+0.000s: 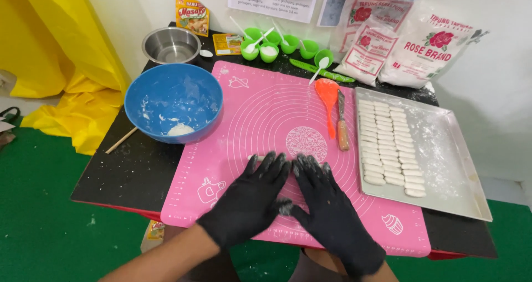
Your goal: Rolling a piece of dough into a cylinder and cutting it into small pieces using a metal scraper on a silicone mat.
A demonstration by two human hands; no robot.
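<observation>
Both my hands wear black gloves dusted with flour. My left hand (249, 196) and my right hand (327, 204) lie flat, side by side, fingers spread, on a pink silicone mat (249, 110). A thin roll of white dough (256, 158) pokes out at the left from under the left fingers; the rest of it is hidden beneath both palms. To the right stands a metal tray (454, 165) holding several short white dough pieces (388, 143) in rows.
A blue bowl (173, 102) with dough scraps sits at the mat's left, a steel bowl (170, 45) behind it. An orange spatula (328, 102) and a wooden-handled knife (342, 124) lie on the mat. Small green cups (277, 46) and flour bags (421, 52) line the back.
</observation>
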